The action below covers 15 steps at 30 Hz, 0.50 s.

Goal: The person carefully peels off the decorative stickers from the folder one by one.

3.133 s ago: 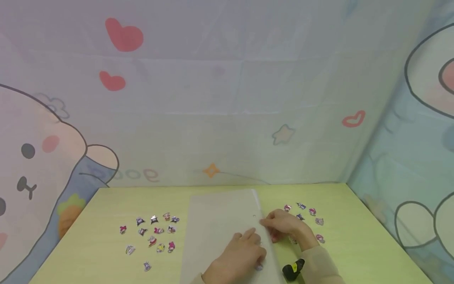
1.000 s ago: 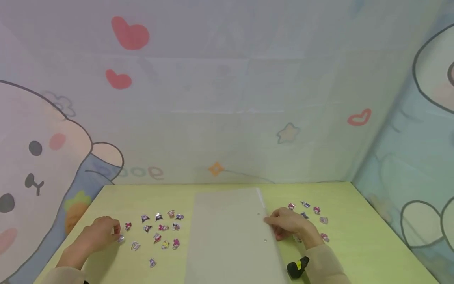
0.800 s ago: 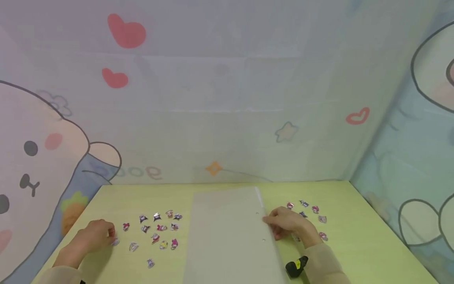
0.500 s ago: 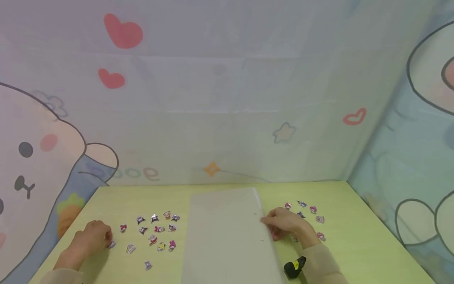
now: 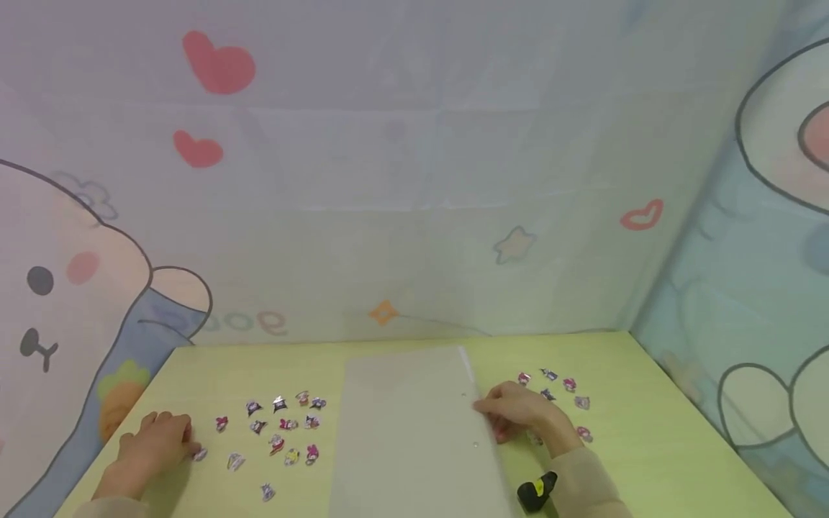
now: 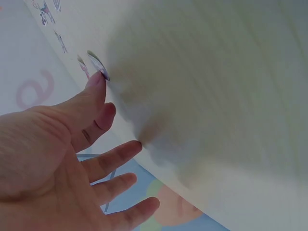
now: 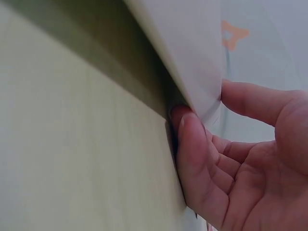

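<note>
At the table's left side, my left hand (image 5: 147, 447) has its thumb tip against a small cartoon sticker (image 5: 200, 455). In the left wrist view the fingers spread loosely apart, and the sticker (image 6: 98, 65) lies tilted against the thumb. A white paper sheet (image 5: 408, 432) with two small round marks near its right side lies mid-table. My right hand (image 5: 514, 409) pinches its right edge, and the right wrist view shows the sheet (image 7: 187, 53) lifted off the table, thumb on one face and fingers at the other. Fingertips beneath the sheet are partly hidden.
Several cartoon stickers (image 5: 288, 424) lie scattered between my left hand and the sheet. More stickers (image 5: 570, 385) lie beyond my right hand. A black-and-yellow object (image 5: 537, 492) is beside the right sleeve. A printed cloth backdrop (image 5: 401, 180) rises behind the table (image 5: 648, 475).
My left hand has gone from the sheet, where a sticker lay by its fingers, to the far left. There it shifted slightly left with the sticker, fingers now spread. My right hand still pinches the edge.
</note>
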Available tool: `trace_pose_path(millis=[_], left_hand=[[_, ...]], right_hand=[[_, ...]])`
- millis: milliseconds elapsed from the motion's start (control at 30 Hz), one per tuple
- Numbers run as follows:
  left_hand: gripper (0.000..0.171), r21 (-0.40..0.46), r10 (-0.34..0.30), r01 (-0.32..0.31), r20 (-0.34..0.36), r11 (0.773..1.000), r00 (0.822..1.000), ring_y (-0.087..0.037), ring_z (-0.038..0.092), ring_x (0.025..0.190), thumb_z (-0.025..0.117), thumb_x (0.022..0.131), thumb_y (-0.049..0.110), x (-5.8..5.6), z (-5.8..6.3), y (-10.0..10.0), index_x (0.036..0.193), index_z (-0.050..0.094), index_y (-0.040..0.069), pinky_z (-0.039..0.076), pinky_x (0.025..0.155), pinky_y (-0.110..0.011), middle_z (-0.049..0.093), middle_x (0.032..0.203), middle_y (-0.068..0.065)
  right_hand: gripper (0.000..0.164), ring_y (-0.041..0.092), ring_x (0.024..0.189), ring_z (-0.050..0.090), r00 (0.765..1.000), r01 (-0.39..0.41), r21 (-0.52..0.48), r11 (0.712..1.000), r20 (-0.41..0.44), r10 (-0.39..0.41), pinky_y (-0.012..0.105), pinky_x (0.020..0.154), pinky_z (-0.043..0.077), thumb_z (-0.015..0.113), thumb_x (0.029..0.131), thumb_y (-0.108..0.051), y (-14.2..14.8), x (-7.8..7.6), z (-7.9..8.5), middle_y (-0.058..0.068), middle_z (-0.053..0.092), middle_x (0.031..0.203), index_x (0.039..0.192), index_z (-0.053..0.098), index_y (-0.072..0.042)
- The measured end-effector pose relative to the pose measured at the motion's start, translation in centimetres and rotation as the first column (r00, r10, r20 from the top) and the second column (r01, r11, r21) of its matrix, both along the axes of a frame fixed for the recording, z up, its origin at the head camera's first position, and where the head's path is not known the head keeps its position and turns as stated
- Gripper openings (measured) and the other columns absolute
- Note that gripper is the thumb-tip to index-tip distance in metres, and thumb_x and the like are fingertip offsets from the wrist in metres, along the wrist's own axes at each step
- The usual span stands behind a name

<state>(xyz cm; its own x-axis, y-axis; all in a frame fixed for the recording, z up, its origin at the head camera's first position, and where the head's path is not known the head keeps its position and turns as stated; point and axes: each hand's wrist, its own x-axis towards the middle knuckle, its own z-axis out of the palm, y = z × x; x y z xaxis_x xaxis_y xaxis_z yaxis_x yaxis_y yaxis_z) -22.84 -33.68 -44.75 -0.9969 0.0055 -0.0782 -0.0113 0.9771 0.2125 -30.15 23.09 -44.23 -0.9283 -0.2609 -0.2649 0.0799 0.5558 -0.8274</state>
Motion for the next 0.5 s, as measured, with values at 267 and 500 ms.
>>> trace_pose_path(millis=[267, 500], left_hand=[[0.031, -0.012, -0.007, 0.007, -0.039, 1.0, 0.999, -0.054, 0.038, 0.109, 0.072, 0.088, 0.031, -0.3, 1.1, 0.6, 0.081, 0.048, 0.013, 0.035, 0.075, -0.067, 0.048, 0.09, -0.011], [0.022, -0.016, -0.018, 0.017, -0.071, 1.0, 0.997, -0.052, 0.038, 0.11, 0.069, 0.09, 0.023, 0.1, 1.0, 1.5, 0.088, 0.051, 0.01, 0.035, 0.073, -0.068, 0.05, 0.093, -0.013]], right_hand=[[0.026, 0.022, 0.06, 0.061, 1.0, 0.003, -0.009, 1.0, -0.029, -0.003, 0.036, 0.061, 0.057, 0.063, 0.095, -0.024, 0.3, 0.2, 0.7, 0.014, 0.063, 0.079, 0.095, 0.063, 0.002], [0.025, 0.025, 0.062, 0.064, 1.0, -0.013, 0.0, 1.0, -0.023, 0.013, 0.038, 0.062, 0.057, 0.062, 0.096, -0.022, 0.4, 0.6, 1.2, 0.015, 0.063, 0.079, 0.095, 0.063, 0.004]])
